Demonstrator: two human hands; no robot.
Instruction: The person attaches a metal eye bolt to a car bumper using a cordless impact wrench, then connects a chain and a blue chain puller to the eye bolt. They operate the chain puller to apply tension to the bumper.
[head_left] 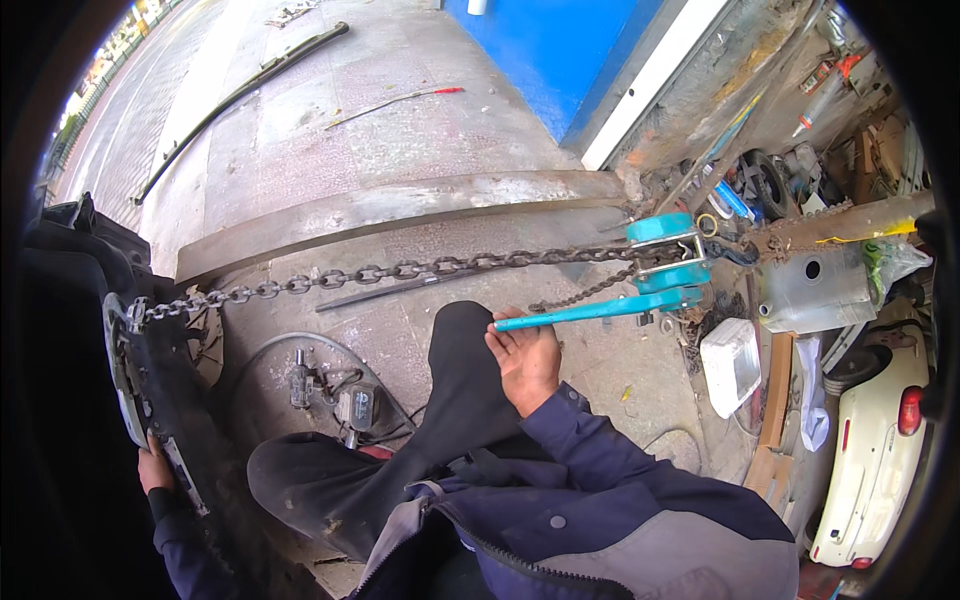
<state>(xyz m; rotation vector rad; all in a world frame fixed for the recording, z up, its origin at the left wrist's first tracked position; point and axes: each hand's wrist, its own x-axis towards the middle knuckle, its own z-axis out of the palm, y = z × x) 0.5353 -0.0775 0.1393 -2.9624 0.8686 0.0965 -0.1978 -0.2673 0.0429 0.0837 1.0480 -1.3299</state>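
Note:
A teal lever chain hoist hangs at the right, its long handle pointing left. My right hand is palm up at the handle's free end, fingers hooked under it and thumb alongside. From the hoist a taut, dark chain runs left to a metal plate on a black vehicle part. Low on the left, my left hand grips the edge of that part below the plate; some fingers are hidden. A shorter slack chain dangles under the hoist.
A corded power tool lies by my bent leg. Beyond the chain is a long steel beam, with a thin red-tipped rod farther out. To the right stand a white container, a metal box and a cream car-shaped piece.

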